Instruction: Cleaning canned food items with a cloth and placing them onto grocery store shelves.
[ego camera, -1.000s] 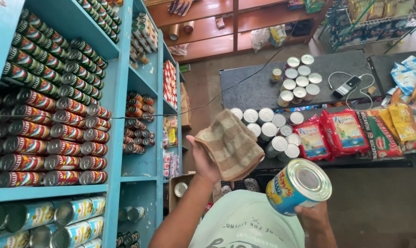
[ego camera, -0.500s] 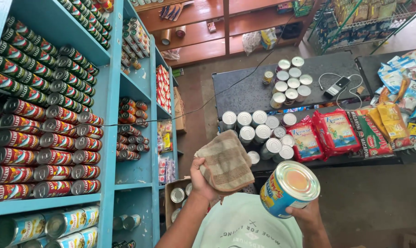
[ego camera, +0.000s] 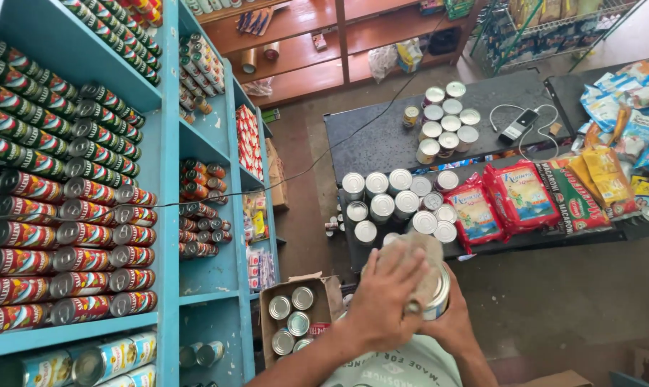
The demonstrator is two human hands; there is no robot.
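Beside the blue shelf (ego camera: pixel 168 215) stacked with tins and below the dark tabletop (ego camera: pixel 382 143), the wiping step seems under way: the left hand (ego camera: pixel 385 301) presses a brown cloth (ego camera: pixel 418 254) onto the can (ego camera: pixel 437 297) gripped from beneath by the right hand (ego camera: pixel 457 326), so turning the can likely comes next.

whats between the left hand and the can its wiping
A tan cloth lies between them: the left hand presses it onto the can, which the right hand holds. The head view shows it.
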